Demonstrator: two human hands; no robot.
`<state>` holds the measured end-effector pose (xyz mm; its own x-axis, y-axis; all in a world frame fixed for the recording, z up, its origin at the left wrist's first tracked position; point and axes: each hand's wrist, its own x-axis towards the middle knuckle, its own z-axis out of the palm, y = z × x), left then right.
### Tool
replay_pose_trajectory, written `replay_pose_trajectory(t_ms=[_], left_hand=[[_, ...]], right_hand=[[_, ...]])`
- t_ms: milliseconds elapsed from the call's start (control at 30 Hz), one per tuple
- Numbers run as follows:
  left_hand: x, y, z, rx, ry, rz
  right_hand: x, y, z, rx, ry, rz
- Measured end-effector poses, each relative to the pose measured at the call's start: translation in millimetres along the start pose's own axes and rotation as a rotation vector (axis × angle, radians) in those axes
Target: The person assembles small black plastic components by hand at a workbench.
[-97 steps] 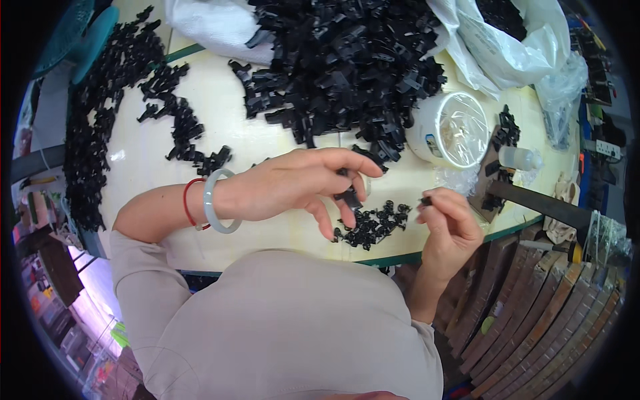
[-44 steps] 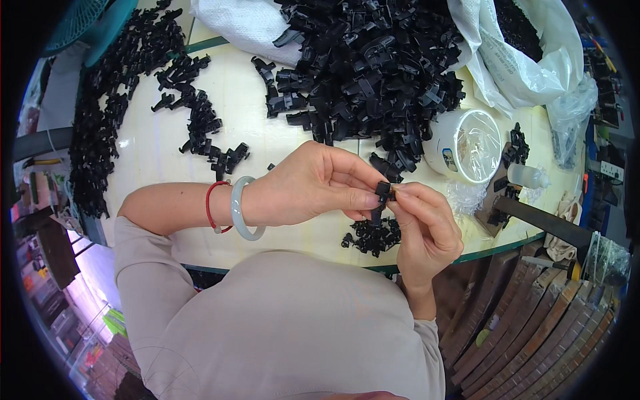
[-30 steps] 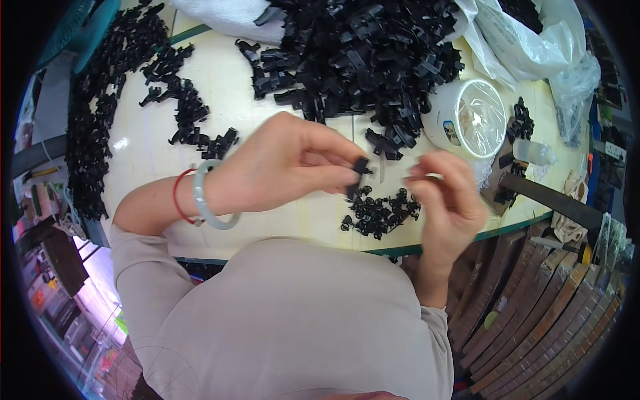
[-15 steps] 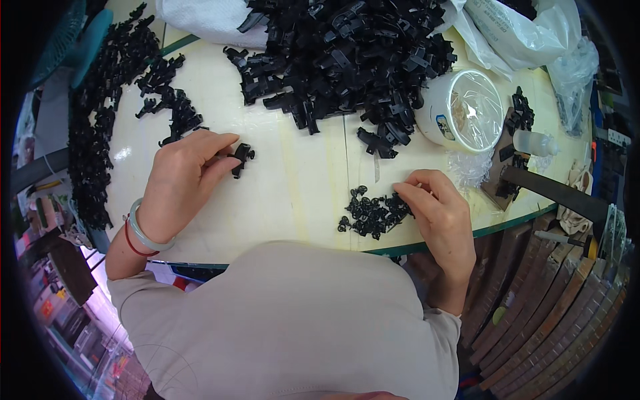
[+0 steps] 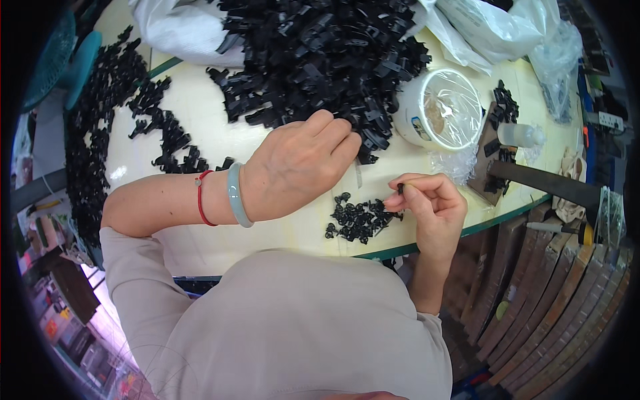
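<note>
The left hand (image 5: 300, 167) is stretched forward across the pale desk (image 5: 220, 143), palm down, its fingers (image 5: 337, 133) loosely curled and pressed into the near edge of the large heap of black plastic clips (image 5: 320, 53); whether anything is gripped cannot be told. A pale green bangle (image 5: 238, 195) and a red cord are worn on that wrist. The right hand (image 5: 430, 207) is raised just above the desk's front edge, its fingers pinched narrowly on one small black part (image 5: 401, 189). A small pile of black parts (image 5: 360, 220) lies between the hands, close to the edge. Bare desk is left between the heap and this pile; a white tub covered in film (image 5: 440, 110) stands just right of the heap. Half a second ago the left hand was far to the left, at a row of clips; it has since been swung rightward to the heap.
</note>
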<state>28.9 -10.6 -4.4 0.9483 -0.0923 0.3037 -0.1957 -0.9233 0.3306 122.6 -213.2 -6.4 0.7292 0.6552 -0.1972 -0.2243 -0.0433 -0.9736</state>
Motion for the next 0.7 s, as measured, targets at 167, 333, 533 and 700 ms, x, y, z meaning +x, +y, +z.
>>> replay_pose_trajectory(t_ms=[167, 333, 533, 700], left_hand=[[-1, -1, 2, -0.027, -0.042, 0.011], [-1, 7, -8, -0.198, 0.06, -0.033], [-19, 13, -24, -0.679, -0.108, -0.218], [-27, 15, -29, -1.055, -0.315, -0.471]], right_hand=[[-1, 4, -1, 0.225, -0.055, 0.048], [1, 5, -2, 0.405, -0.062, 0.033], [0, 7, -5, 0.562, -0.157, 0.104], [0, 12, 2, 0.445, -0.109, -0.03]])
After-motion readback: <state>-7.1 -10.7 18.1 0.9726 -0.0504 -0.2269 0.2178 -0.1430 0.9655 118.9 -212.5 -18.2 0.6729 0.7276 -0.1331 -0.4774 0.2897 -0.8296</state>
